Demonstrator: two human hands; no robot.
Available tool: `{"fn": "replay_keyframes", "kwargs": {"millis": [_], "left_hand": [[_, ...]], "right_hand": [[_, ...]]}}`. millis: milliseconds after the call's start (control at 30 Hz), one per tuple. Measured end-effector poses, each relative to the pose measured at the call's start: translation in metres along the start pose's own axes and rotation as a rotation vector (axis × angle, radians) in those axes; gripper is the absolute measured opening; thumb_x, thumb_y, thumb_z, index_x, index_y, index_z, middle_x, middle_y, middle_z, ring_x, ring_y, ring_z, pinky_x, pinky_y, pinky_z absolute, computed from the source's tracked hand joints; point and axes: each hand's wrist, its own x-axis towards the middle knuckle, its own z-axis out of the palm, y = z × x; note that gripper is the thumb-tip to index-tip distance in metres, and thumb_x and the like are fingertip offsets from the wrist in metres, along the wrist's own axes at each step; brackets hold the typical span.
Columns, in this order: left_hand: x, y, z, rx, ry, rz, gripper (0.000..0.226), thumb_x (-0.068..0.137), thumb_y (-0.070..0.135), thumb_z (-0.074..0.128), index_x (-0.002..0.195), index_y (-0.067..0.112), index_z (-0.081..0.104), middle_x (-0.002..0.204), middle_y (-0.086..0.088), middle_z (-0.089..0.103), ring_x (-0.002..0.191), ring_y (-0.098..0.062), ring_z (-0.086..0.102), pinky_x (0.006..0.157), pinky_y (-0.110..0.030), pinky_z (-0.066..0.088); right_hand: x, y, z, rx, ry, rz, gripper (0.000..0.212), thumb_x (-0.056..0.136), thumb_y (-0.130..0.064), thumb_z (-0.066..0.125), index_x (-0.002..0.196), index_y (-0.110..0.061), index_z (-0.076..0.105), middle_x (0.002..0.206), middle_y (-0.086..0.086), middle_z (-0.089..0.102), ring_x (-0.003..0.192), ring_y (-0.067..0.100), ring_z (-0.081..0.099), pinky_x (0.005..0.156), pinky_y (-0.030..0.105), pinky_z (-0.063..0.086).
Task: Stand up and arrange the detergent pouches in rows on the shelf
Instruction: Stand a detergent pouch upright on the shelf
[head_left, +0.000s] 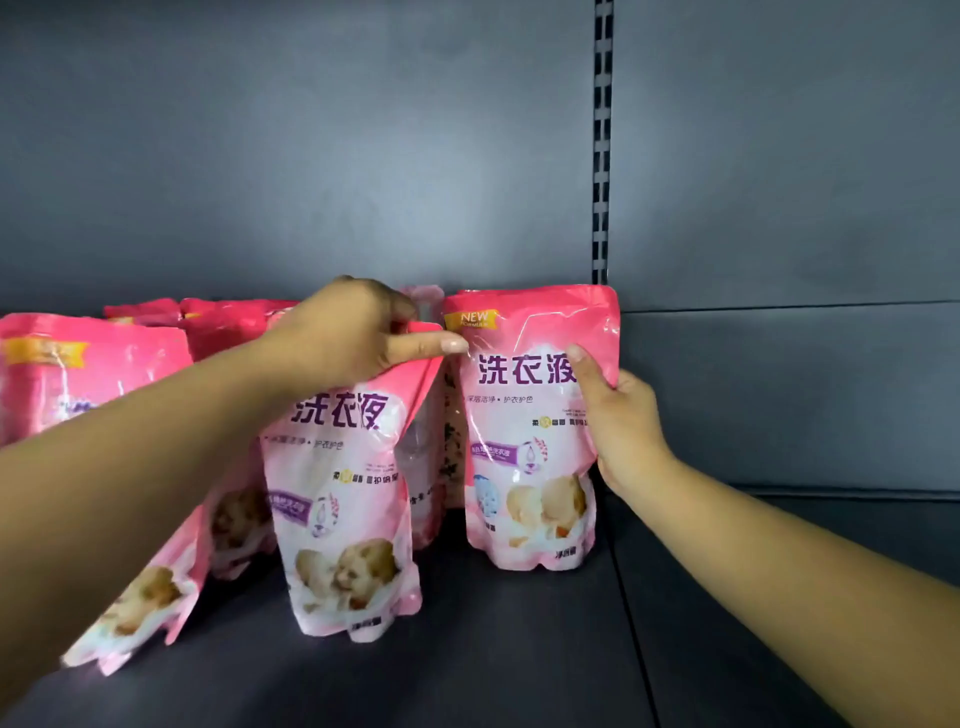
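On the shelf (519, 649), one upright pouch (524, 441) is gripped at its side by the right hand (618, 426) and a second pouch (343, 509) is pinched at its top by the left hand (343, 332); soft, slippery, liquid-filled bags are judged best held high.

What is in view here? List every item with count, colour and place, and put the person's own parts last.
Right-hand detergent pouch: one, pink and white, upright at the back right, beside the slotted upright.
Middle detergent pouch: one, pink and white, standing nearer the front, its top leaning left.
Pouch between them: one, pink, seen edge-on, mostly hidden.
Left pouches: at least three, pink, leaning or crowded at the left; exact count unclear.
Shelf: one, dark grey, under everything.
Back panel: grey, behind the pouches.
Slotted upright: one, dark slots, right of centre.
Left hand: grip on the middle pouch's top.
Right hand: grip on the right-hand pouch's right edge.
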Motion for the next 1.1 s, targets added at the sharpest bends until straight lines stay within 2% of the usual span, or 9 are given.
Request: {"fn": "replay_keyframes", "kwargs": {"millis": [100, 167, 367, 500, 667, 733, 833, 900, 1100], "left_hand": [[-0.003, 0.02, 0.001, 0.028, 0.076, -0.041, 0.055, 0.064, 0.06, 0.054, 0.042, 0.017, 0.028, 0.045, -0.008, 0.036, 0.048, -0.023, 0.034, 0.046, -0.016, 0.026], [-0.002, 0.033, 0.0, 0.061, 0.085, -0.044, 0.059, 0.063, 0.062, 0.055, 0.043, 0.014, 0.028, 0.045, -0.006, 0.02, 0.047, -0.019, 0.02, 0.044, -0.021, 0.024], [0.008, 0.081, 0.01, 0.081, 0.129, -0.035, 0.06, 0.075, 0.064, 0.053, 0.048, 0.014, 0.035, 0.045, -0.003, 0.032, 0.045, -0.016, 0.03, 0.049, -0.03, 0.027], [0.011, 0.095, 0.017, 0.041, 0.189, -0.001, 0.051, 0.084, 0.063, 0.043, 0.071, 0.016, 0.06, 0.072, -0.003, 0.061, 0.074, -0.023, 0.051, 0.065, -0.025, 0.032], [-0.043, 0.07, 0.03, -0.41, 0.722, -0.085, 0.062, 0.082, 0.061, 0.04, 0.126, 0.018, 0.05, 0.132, -0.002, 0.048, 0.126, -0.017, 0.038, 0.097, -0.018, 0.023], [-0.071, 0.065, 0.048, -0.715, 0.67, -0.322, 0.056, 0.089, 0.051, 0.046, 0.134, 0.018, 0.039, 0.138, -0.003, 0.039, 0.129, -0.015, 0.036, 0.106, -0.024, 0.025], [-0.09, 0.061, 0.08, -1.032, 0.413, -0.605, 0.061, 0.088, 0.054, 0.042, 0.136, 0.016, 0.033, 0.131, -0.001, 0.045, 0.114, -0.012, 0.043, 0.101, -0.027, 0.032], [-0.095, 0.067, 0.091, -1.113, 0.287, -0.59, 0.062, 0.087, 0.055, 0.045, 0.133, 0.015, 0.038, 0.12, 0.004, 0.052, 0.109, -0.014, 0.05, 0.099, -0.031, 0.039], [-0.101, 0.1, 0.102, -1.232, 0.347, -0.529, 0.042, 0.09, 0.033, 0.053, 0.126, 0.015, 0.04, 0.115, -0.002, 0.062, 0.105, -0.018, 0.06, 0.086, -0.03, 0.052]], "right_hand": [[-0.008, 0.003, -0.004, -0.021, -0.037, 0.035, 0.03, 0.081, -0.043, 0.063, 0.07, -0.015, 0.063, 0.085, 0.007, 0.071, 0.076, 0.021, 0.067, 0.083, 0.041, 0.055], [-0.011, 0.002, -0.006, -0.036, -0.082, 0.084, 0.032, 0.078, -0.049, 0.063, 0.077, -0.017, 0.066, 0.084, 0.005, 0.072, 0.08, 0.019, 0.068, 0.085, 0.039, 0.054], [-0.023, -0.022, -0.013, 0.108, -0.108, 0.126, 0.035, 0.085, -0.045, 0.057, 0.104, -0.016, 0.061, 0.104, 0.005, 0.069, 0.094, 0.017, 0.066, 0.083, 0.031, 0.052], [-0.053, -0.04, -0.024, 0.098, 0.218, -0.138, 0.025, 0.087, -0.037, 0.057, 0.074, -0.02, 0.045, 0.072, -0.006, 0.047, 0.067, 0.006, 0.046, 0.067, 0.019, 0.041], [-0.099, -0.031, -0.014, 0.066, -0.108, -0.087, 0.048, 0.057, -0.06, 0.062, 0.083, -0.02, 0.055, 0.087, -0.004, 0.061, 0.082, 0.009, 0.056, 0.082, 0.025, 0.046], [-0.102, -0.024, -0.005, 0.038, -0.198, -0.003, 0.064, 0.057, -0.065, 0.069, 0.1, -0.019, 0.06, 0.104, -0.001, 0.068, 0.095, 0.014, 0.064, 0.089, 0.033, 0.049], [-0.106, -0.016, 0.004, 0.127, -0.195, 0.089, 0.034, 0.081, -0.045, 0.062, 0.102, -0.018, 0.064, 0.1, 0.002, 0.072, 0.093, 0.018, 0.069, 0.088, 0.038, 0.053], [-0.114, -0.01, 0.008, 0.086, -0.164, 0.124, 0.021, 0.085, -0.041, 0.058, 0.089, -0.022, 0.065, 0.094, 0.001, 0.073, 0.088, 0.018, 0.069, 0.086, 0.038, 0.054], [-0.125, -0.006, -0.003, 0.11, 0.028, -0.025, 0.023, 0.09, -0.04, 0.052, 0.086, -0.02, 0.062, 0.073, -0.005, 0.072, 0.065, 0.006, 0.069, 0.058, 0.019, 0.056]]}}
